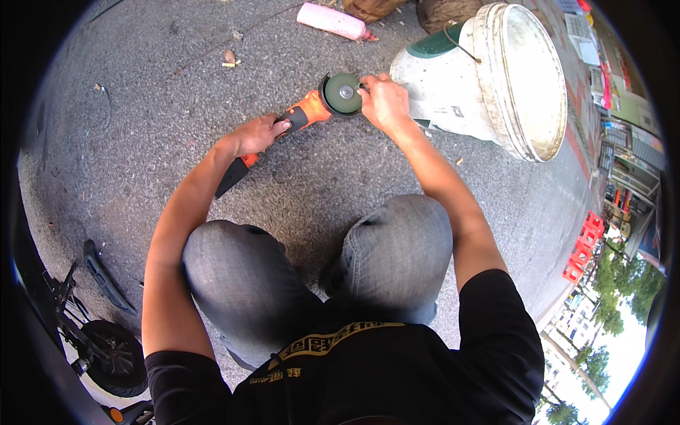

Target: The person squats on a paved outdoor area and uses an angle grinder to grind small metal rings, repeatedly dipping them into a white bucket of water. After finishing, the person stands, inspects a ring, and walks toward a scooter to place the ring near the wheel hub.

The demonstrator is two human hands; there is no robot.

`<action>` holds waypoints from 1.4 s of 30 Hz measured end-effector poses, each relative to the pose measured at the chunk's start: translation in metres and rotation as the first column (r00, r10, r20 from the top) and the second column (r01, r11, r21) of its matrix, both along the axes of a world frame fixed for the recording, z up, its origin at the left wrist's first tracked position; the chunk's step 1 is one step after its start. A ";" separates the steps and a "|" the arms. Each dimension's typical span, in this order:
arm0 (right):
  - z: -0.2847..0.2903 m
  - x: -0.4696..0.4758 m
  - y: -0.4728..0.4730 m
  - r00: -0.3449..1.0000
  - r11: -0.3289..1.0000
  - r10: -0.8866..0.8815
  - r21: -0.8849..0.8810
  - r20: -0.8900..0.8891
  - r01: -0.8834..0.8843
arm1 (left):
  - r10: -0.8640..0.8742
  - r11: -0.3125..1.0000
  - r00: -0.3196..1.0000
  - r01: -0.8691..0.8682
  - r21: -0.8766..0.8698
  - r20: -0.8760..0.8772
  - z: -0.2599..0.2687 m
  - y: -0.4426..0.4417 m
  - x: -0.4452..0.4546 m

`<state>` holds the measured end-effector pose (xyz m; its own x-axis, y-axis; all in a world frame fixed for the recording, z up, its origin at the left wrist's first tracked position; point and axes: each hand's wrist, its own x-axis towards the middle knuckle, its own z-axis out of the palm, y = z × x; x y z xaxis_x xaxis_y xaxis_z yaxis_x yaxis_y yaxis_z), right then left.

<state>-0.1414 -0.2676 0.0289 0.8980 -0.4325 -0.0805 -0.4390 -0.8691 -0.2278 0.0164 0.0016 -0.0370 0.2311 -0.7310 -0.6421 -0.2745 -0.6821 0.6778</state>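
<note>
An orange and black angle grinder [305, 112] with a green disc [342, 94] is held above the pavement. My left hand [260, 133] is closed around its body, thumb on top. At the disc's right edge, my right hand [387, 101] pinches a small dark piece [362, 86] between thumb and fingers; what the piece is cannot be told. Whether the disc is spinning cannot be told either. Just beyond the right hand, a dirty white plastic bucket [451, 79] lies tilted, its open rim facing right.
A pink bottle [332, 21] with a red nozzle lies near the top, beside pieces of wood [372, 8]. A wheel [114, 358] and a dark curved part [106, 279] are at lower left. Red block letters [583, 247] stand far right.
</note>
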 end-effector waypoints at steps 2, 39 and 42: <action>0.000 0.002 -0.001 1.000 1.000 0.004 0.009 0.018 -0.005 | 0.016 1.000 0.999 -0.015 0.017 -0.035 0.001 0.001 0.001; 0.083 -0.008 -0.251 0.819 0.944 -0.059 0.234 -0.571 0.231 | 0.019 0.997 1.000 -0.021 0.068 0.025 0.023 -0.003 -0.003; 0.062 -0.006 -0.253 0.791 0.965 -0.027 0.192 -0.612 0.181 | 0.025 0.997 0.999 -0.027 0.076 0.026 0.025 -0.002 -0.003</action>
<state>-0.1473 -0.5209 0.0911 0.5847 -0.4199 -0.6941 -0.6377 -0.7668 -0.0734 0.0130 -0.0006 -0.0118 0.2660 -0.6732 -0.6900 -0.2718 -0.7391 0.6163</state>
